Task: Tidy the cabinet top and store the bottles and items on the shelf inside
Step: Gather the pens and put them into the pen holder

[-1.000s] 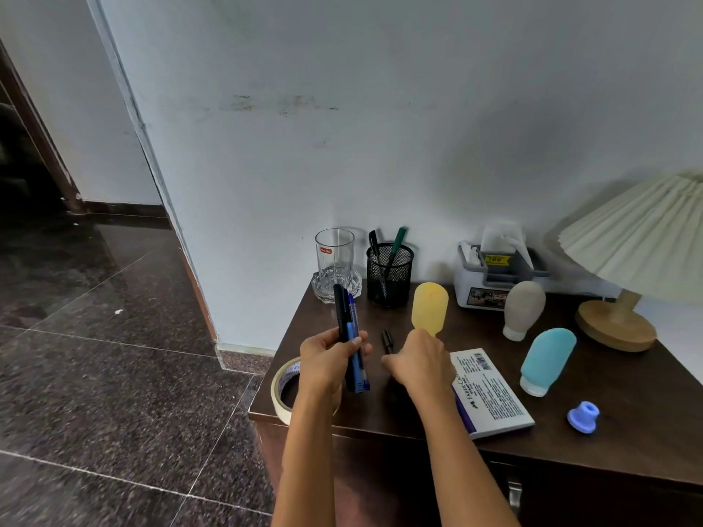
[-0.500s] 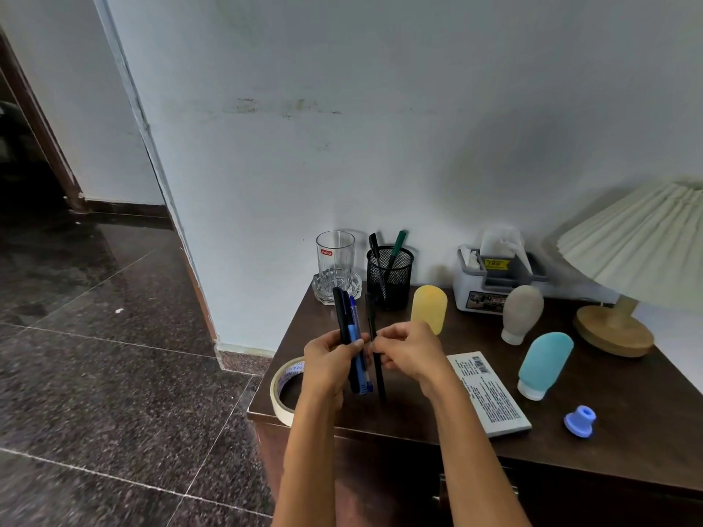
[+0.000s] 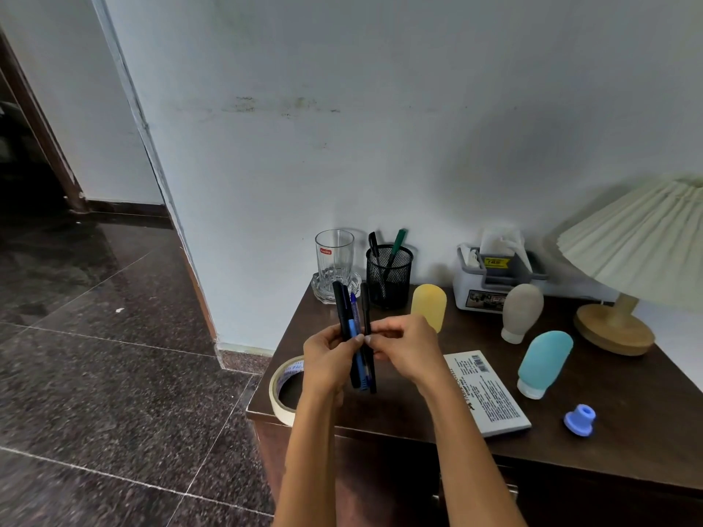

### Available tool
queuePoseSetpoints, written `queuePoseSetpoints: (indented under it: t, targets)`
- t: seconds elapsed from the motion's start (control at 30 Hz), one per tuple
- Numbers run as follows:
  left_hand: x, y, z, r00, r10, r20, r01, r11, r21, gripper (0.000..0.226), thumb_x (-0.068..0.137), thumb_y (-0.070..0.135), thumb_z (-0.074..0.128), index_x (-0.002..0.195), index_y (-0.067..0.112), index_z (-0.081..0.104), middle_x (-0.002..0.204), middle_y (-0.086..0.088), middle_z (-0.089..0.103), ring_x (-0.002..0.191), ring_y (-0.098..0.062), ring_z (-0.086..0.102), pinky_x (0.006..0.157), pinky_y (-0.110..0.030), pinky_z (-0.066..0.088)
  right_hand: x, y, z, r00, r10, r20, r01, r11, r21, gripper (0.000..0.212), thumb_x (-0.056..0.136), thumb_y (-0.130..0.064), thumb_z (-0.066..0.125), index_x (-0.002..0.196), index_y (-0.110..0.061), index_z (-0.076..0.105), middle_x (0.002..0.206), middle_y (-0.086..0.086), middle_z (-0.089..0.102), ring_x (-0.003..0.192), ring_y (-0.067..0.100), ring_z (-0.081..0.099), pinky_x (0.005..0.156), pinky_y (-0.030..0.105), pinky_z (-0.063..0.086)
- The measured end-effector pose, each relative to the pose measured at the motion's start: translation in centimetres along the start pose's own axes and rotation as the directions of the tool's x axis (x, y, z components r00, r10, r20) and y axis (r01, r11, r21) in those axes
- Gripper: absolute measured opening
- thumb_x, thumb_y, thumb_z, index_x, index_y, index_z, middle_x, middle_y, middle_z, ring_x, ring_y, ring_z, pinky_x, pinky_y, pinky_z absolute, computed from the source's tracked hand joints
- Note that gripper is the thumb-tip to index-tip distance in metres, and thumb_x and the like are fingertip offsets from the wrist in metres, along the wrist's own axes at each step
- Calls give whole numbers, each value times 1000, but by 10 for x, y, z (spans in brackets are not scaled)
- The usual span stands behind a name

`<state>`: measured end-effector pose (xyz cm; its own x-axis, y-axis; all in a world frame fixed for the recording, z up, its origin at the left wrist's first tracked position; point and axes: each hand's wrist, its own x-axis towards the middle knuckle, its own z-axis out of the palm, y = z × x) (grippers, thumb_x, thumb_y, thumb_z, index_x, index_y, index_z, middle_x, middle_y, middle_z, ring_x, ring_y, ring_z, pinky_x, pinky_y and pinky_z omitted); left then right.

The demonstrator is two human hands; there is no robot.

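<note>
Above the dark wooden cabinet top (image 3: pixel 627 431), my left hand (image 3: pixel 329 357) grips a bunch of pens (image 3: pixel 348 310), black and blue, held upright. My right hand (image 3: pixel 405 346) pinches a thin black pen (image 3: pixel 366 306) and holds it against the bunch. On the top stand a yellow squeeze bottle (image 3: pixel 429 304), a beige one (image 3: pixel 521 311) and a light blue one (image 3: pixel 544 363). A small blue cap (image 3: pixel 580 419) lies near the front right.
A black mesh pen cup (image 3: pixel 388 275) with two pens and a glass (image 3: pixel 334 258) on a glass dish stand by the wall. A tape roll (image 3: pixel 283 389) sits at the front left corner, beside a white booklet (image 3: pixel 485 393), a tissue box (image 3: pixel 490 277) and a lamp (image 3: pixel 631 260).
My right hand lifted the thin black pen off the cabinet top and brought it left, up against the bunch in my left hand.
</note>
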<state>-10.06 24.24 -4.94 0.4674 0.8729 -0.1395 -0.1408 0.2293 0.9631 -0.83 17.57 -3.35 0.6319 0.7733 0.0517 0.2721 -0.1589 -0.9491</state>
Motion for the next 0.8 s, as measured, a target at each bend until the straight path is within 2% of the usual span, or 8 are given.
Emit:
queuePoseSetpoints:
  t: [0.3, 0.63, 0.8]
  targets:
    - [2, -2, -1, 999, 4, 42, -4, 1000, -7, 22, 83, -9, 59, 81, 11, 65, 73, -6, 70, 66, -15, 67, 77, -34, 56, 2, 3, -1, 1000, 14, -2, -13, 998, 53, 25, 82, 3, 66, 107, 0, 67, 79, 1, 64, 75, 9, 65, 62, 13, 56]
    - [4, -4, 0, 995, 27, 94, -28, 1000, 8, 20, 81, -9, 61, 85, 11, 66, 80, -10, 71, 75, -22, 68, 80, -38, 55, 1, 3, -8, 1000, 12, 22, -13, 998, 58, 27, 83, 3, 65, 110, 0, 66, 82, 1, 63, 75, 7, 64, 61, 12, 55]
    - [5, -6, 1, 996, 38, 81, -40, 999, 15, 20, 84, -8, 59, 89, 9, 67, 77, -8, 71, 69, -18, 69, 73, -33, 57, 1, 2, -10, 997, 27, 74, -31, 998, 56, 25, 85, 0, 63, 109, -6, 67, 78, -1, 62, 70, 9, 65, 66, 19, 58]
